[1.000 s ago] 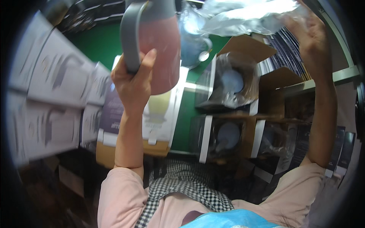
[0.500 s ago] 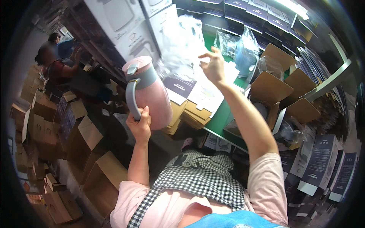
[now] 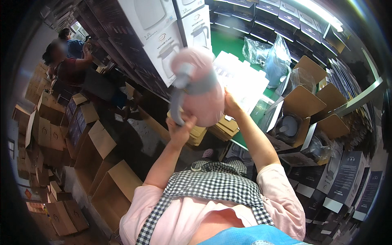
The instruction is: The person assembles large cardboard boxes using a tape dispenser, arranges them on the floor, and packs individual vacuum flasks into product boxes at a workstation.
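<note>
A pink vacuum flask [image 3: 202, 100] with a grey collar and grey handle is tilted in front of me, blurred by motion. My left hand [image 3: 179, 128] is closed around it near the lower end of the handle. On the flask's right side is my right hand [image 3: 232, 105]; its fingers are mostly hidden by the flask, so whether they grip it is unclear. Behind the flask, white flat cartons [image 3: 245, 79] lie on the green tabletop [image 3: 223, 43]. Brown cardboard pieces [image 3: 223, 127] are stacked at the near table edge, just below the flask.
Tall printed flask boxes [image 3: 163, 49] stand at the back left. A bagged blue flask [image 3: 277, 67] is on the table, with an open carton [image 3: 300, 102] to its right. Open brown cartons [image 3: 116, 185] crowd the left floor, where two people [image 3: 67, 61] work.
The flask and my left hand have moved right and up. My right hand has come down beside the flask. The clear plastic bags behind it no longer show on the table.
</note>
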A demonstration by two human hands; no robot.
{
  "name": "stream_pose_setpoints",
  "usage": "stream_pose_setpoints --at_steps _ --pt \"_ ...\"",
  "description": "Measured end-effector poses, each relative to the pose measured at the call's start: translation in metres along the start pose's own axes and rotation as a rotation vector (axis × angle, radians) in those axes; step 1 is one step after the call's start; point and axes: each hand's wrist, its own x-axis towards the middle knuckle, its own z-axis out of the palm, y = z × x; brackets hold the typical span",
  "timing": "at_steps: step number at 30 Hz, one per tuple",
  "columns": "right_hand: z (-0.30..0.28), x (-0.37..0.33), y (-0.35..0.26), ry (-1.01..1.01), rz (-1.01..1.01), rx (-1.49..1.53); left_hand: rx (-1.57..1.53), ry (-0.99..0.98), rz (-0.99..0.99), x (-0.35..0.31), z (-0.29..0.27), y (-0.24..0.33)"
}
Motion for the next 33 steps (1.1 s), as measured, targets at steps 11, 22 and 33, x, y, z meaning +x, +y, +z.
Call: stream_pose_setpoints --at_steps 11,22,33 --pt "-0.059 -0.017 0.048 0.069 -0.036 -0.007 0.859 -0.867 0.192 -0.058 -0.03 0.003" --pt "0.001 -0.052 -0.014 0.07 -0.127 -0.11 1.224 -1.006 0.443 -0.028 0.005 0.039" --pt "-0.008 -0.071 0.006 -0.621 -0.431 0.198 0.339 0.3 -0.39 0.0 -0.001 0.028"
